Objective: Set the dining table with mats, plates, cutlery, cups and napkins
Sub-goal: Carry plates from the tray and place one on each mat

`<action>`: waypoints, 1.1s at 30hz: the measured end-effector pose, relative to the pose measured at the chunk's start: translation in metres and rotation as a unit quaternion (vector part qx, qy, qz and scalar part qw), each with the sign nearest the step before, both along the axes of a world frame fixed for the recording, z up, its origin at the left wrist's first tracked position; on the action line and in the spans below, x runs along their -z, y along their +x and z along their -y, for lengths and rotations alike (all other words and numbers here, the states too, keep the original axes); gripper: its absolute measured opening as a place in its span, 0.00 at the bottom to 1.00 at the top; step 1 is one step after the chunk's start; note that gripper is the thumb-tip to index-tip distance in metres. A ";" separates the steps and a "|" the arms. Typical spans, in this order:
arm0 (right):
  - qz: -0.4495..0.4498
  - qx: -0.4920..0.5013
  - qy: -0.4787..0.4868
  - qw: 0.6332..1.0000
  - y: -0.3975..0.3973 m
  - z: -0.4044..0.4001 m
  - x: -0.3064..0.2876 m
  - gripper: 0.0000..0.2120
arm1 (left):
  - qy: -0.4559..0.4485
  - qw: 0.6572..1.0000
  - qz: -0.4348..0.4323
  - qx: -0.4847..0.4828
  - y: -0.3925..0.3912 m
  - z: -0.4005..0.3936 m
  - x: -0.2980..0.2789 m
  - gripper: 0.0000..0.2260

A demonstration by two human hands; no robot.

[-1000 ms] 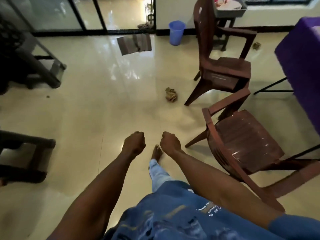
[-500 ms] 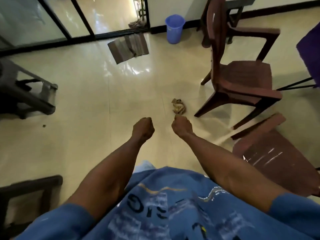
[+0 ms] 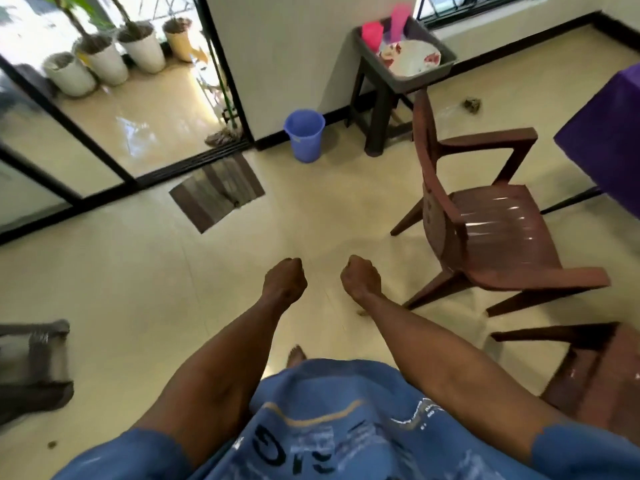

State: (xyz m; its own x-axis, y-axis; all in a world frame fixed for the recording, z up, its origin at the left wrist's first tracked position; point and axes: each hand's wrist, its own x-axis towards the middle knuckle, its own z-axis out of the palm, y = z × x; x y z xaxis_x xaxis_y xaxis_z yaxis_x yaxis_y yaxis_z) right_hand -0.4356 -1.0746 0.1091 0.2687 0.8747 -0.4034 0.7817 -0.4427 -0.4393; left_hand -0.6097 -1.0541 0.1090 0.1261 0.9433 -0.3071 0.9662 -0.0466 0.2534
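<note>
Both hands fisted and empty over bare tile; tableware waits in a tub at 1 o'clock.

The left hand (image 3: 284, 280) and right hand (image 3: 360, 278) are held out side by side, apart, fingers curled tight, gripping nothing. Beneath them lies a glossy cream tile floor (image 3: 145, 289), open from centre toward 10 o'clock. A ribbed striped doormat (image 3: 217, 192) lies at 11 o'clock against the black door track. A round blue plastic bucket (image 3: 304, 136) stands at 12 o'clock by the wall; its contents cannot be seen. At 1 o'clock a grey rectangular tub (image 3: 446, 57) sits on a dark stool (image 3: 375, 109), holding a white patterned plate (image 3: 412, 57) and pink cups (image 3: 373, 34). A slatted brown plastic armchair (image 3: 491, 230) stands at 3 o'clock, beside the purple-covered table (image 3: 609, 140) at the right edge.
</note>
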 end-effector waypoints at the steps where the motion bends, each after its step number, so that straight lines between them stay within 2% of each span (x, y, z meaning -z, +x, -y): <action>1: -0.008 0.012 0.004 1.000 -0.004 -0.025 -0.002 0.10 | 0.003 1.000 -0.005 0.010 -0.006 -0.030 -0.004 0.07; 12: -0.049 0.102 0.057 0.992 0.022 -0.291 0.015 0.06 | 0.014 0.996 0.012 0.087 0.042 -0.316 0.006 0.06; 22: -0.036 0.161 0.055 0.985 0.128 -0.529 -0.005 0.07 | 0.022 0.996 0.025 0.084 0.147 -0.570 -0.013 0.06; 27: -0.043 0.192 0.060 0.979 0.181 -0.605 0.002 0.07 | 0.000 0.991 0.023 0.131 0.203 -0.655 -0.003 0.07; 33: -0.038 0.243 0.052 0.968 0.266 -0.716 0.018 0.09 | -0.022 0.980 0.041 0.193 0.283 -0.795 0.020 0.09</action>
